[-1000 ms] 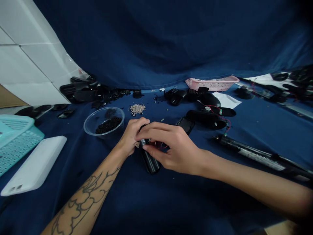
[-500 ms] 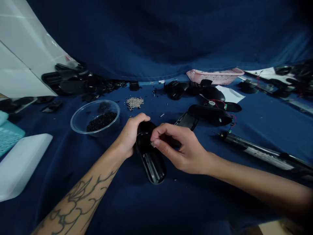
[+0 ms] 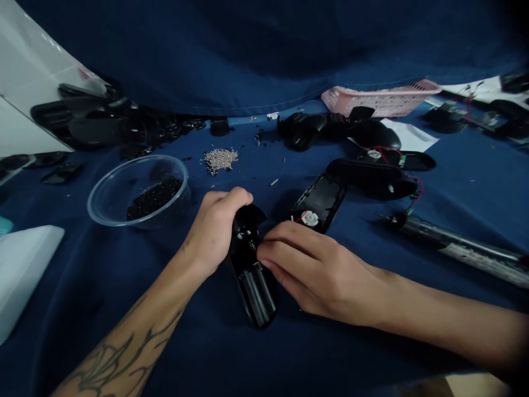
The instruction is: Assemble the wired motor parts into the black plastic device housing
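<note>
My left hand [image 3: 217, 229] is wrapped round the upper left side of a glossy black plastic housing [image 3: 258, 295], which lies tilted on the blue cloth. At the housing's right edge my right hand [image 3: 318, 267] is closed in a pinch. Its fingertips touch the inside of the housing; whatever they hold is too small or hidden to name. Just beyond my right hand lies an open black shell [image 3: 324, 198] with a white round part and a red wire. Small silver pieces [image 3: 221, 160] form a pile behind my left hand.
A clear bowl [image 3: 95, 207] of small black pieces stands at the left, near a white block [image 3: 31, 275]. A pink basket [image 3: 380, 102] and black shells [image 3: 301, 129] line the back. An electric screwdriver-like tool [image 3: 458, 242] lies at the right.
The view has shifted slightly. My right fingers have closed in lower on the housing's right edge; the small metal pieces seen at their tips are now mostly hidden. The black shell's white part has come into view.
</note>
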`<state>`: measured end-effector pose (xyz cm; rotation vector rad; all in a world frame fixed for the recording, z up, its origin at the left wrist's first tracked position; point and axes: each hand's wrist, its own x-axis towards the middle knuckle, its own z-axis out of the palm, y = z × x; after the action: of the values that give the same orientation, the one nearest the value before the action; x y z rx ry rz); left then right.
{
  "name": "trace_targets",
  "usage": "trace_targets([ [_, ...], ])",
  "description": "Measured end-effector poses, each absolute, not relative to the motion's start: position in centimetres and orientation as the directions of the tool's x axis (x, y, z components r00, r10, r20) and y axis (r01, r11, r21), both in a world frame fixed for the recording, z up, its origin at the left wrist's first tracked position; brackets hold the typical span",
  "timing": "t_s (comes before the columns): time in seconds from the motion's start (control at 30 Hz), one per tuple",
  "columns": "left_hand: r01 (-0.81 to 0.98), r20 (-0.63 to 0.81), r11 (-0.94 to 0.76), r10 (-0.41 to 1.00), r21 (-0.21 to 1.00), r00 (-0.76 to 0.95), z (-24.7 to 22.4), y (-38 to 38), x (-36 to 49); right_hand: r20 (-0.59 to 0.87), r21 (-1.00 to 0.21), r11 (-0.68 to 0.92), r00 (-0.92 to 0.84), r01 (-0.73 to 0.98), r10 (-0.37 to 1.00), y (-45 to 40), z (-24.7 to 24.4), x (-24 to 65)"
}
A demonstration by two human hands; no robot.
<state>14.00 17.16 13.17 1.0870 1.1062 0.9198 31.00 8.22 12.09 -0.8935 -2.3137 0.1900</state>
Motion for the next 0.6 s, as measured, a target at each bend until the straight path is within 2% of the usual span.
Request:
trace_targets([
  [0.2, -0.027, -0.151, 0.159, 0.971, 0.987, 0.185, 12.5, 17.0, 13.8, 0.523, -0.15, 0.782, -0.623, 0.604, 0.581, 7.6, 13.5, 30.9],
  [0.33, -0.009, -0.141, 0.145, 0.973, 0.989, 0.182, 12.1, 17.1, 13.7, 0.517, -0.126, 0.79, -0.64, 0.6, 0.568, 7.4, 13.7, 30.7],
  [0.4, 0.0, -0.15, 0.153, 0.97, 0.988, 0.192, 12.0, 17.2, 13.6, 0.534, -0.192, 0.785, -0.608, 0.589, 0.587, 7.4, 13.7, 30.7],
  [0.53, 0.022, -0.178, 0.178, 0.959, 0.984, 0.221, 11.9, 17.1, 13.6, 0.495, -0.466, 0.739, -0.548, 0.487, 0.674, 7.8, 13.9, 31.1],
  [0.6, 0.03, -0.184, 0.182, 0.957, 0.983, 0.226, 12.0, 17.1, 13.7, 0.47, -0.533, 0.699, -0.52, 0.476, 0.713, 8.0, 13.9, 31.2],
])
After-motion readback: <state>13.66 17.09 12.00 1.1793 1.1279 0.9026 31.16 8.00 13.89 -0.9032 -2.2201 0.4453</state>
